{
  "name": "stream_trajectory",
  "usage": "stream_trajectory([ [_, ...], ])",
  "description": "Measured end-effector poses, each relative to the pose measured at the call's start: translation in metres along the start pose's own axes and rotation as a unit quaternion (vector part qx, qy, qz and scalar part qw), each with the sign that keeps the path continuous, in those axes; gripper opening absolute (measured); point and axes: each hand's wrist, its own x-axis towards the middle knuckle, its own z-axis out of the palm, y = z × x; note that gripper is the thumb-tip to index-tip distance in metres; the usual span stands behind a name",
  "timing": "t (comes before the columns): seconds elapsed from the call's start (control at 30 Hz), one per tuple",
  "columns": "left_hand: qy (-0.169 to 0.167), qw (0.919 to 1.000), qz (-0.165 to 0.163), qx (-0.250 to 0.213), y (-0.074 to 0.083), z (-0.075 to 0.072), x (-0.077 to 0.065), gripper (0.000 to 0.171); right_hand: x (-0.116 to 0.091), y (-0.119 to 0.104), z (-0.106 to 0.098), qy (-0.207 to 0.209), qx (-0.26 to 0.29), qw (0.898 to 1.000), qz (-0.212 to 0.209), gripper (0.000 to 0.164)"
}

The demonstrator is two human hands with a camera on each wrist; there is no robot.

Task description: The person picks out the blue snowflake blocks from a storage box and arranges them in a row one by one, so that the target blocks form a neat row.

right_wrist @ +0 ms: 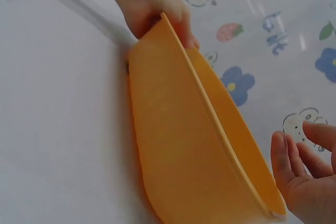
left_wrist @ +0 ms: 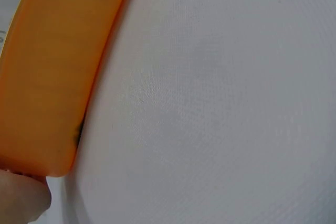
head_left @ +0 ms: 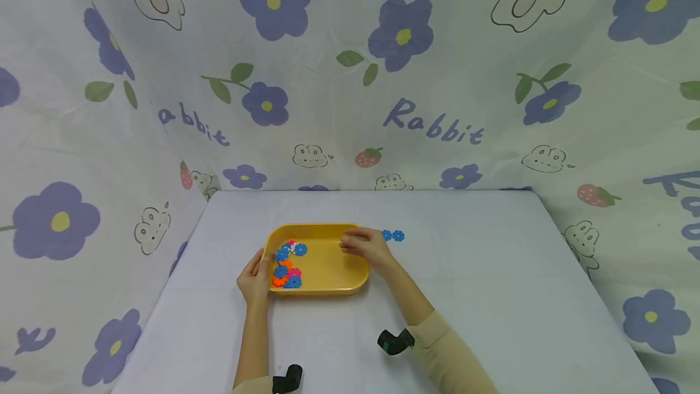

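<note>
A yellow plastic tray (head_left: pixel 328 292) lies on the white table, its left end tipped up a little in the right wrist view. My left hand (head_left: pixel 254 278) grips that left end, thumb over the rim and fingers outside. Small flower-shaped plastic pieces (head_left: pixel 293 273) in blue, orange, pink and white are gathered at the tray's left side. Over the right rim hovers my right hand (head_left: pixel 372 247), its fingers loosely bent. In the right wrist view this right hand (right_wrist: pixel 310 182) shows a gap between thumb and fingers, with nothing held there.
Two blue flower pieces (head_left: pixel 398 236) lie on the table (head_left: pixel 470 297) beyond the right hand. A printed cloth (head_left: pixel 339 90) with flowers and rabbits hangs behind and along both sides. Black wrist cameras (head_left: pixel 396 342) stick out from both cuffs.
</note>
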Motion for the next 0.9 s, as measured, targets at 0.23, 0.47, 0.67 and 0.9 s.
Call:
stream_trajectory([
  [0.23, 0.005, 1.0, -0.002, -0.004, 0.002, 0.002, -0.001, 0.037, 0.008, 0.01, 0.022, -0.013, -0.03, 0.999, 0.032, 0.044],
  [0.47, 0.006, 1.0, -0.001, -0.007, 0.003, 0.001, -0.002, 0.036, 0.014, 0.028, 0.045, -0.011, -0.06, 0.996, 0.06, 0.039],
  [0.67, 0.006, 1.0, 0.004, -0.007, 0.003, 0.001, -0.001, 0.036, 0.024, 0.041, 0.061, 0.006, -0.053, 0.996, 0.072, 0.035],
  [0.9, -0.003, 0.9999, -0.008, 0.005, 0.001, 0.0, 0.0, 0.037, 0.037, 0.049, 0.073, 0.042, -0.068, 0.992, 0.093, 0.032],
])
